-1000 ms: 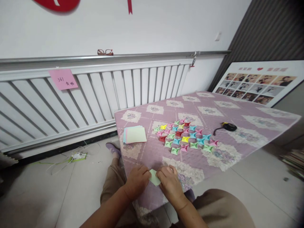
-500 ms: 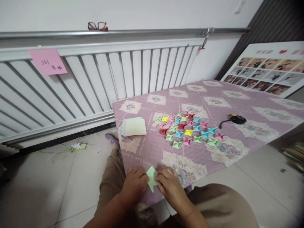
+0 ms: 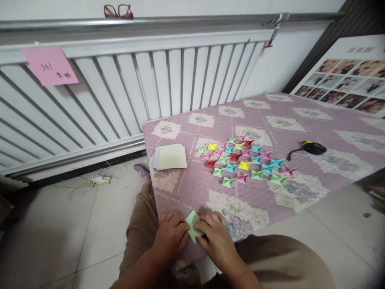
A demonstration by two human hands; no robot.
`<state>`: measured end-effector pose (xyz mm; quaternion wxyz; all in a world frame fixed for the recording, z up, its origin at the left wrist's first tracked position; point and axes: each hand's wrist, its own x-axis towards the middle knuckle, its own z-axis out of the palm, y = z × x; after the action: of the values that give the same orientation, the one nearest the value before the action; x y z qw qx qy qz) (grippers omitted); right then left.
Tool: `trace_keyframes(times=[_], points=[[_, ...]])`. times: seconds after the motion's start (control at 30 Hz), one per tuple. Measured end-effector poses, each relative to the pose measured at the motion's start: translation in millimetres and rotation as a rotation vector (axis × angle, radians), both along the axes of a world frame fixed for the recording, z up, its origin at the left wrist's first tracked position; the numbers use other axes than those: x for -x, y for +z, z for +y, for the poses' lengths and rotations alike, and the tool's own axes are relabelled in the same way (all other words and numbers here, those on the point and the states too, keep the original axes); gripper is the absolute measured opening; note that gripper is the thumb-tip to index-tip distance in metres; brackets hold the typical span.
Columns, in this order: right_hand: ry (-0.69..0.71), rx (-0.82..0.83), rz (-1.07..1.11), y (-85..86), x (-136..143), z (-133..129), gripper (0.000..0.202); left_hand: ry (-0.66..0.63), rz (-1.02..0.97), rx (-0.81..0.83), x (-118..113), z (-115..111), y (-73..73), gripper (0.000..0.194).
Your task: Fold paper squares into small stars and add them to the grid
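A small piece of folded light green origami paper (image 3: 192, 218) lies at the near corner of the table, a point facing away from me and a narrow point facing me. My left hand (image 3: 173, 233) is closed at its left edge, thumb and fingers on the paper. From the right, my right hand (image 3: 215, 233) grips the other edge, fingers bent over it and hiding part of that side. Beyond them stand rows of small folded paper pieces (image 3: 235, 156) in green, pink, blue, red and yellow. A stack of square paper sheets (image 3: 172, 156) lies to the left, cream on top.
A purple floral cloth covers the table (image 3: 192, 188). Toward the right lies a black object with a cord (image 3: 314, 147). A white radiator (image 3: 144, 84) runs behind, with glasses (image 3: 118, 12) on the pipe above. A photo board (image 3: 345, 76) leans at the far right.
My view has tilted slightly down and shifted. The fingers of my right hand have moved a little over the green paper's right edge; my left hand stays at its left edge.
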<state>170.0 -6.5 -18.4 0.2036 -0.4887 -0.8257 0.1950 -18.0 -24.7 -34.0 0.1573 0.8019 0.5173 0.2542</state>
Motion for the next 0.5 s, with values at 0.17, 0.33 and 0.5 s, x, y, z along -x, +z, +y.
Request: trace_keyframes(times=[0.17, 0.33, 0.5], points=[[-0.014, -0.015, -0.024, -2.0, 0.8, 0.0, 0.023, -0.003, -0.008, -0.013, 0.6, 0.3, -0.3, 0.016], [-0.028, -0.014, -0.036, -1.3, 3.4, 0.9, 0.014, 0.037, 0.014, 0.012, 3.7, 0.6, 2.5, 0.012], [-0.039, 0.016, -0.029, 0.7, 5.1, 2.9, 0.007, 0.116, 0.022, 0.084, 4.4, 2.8, 8.1, 0.008]])
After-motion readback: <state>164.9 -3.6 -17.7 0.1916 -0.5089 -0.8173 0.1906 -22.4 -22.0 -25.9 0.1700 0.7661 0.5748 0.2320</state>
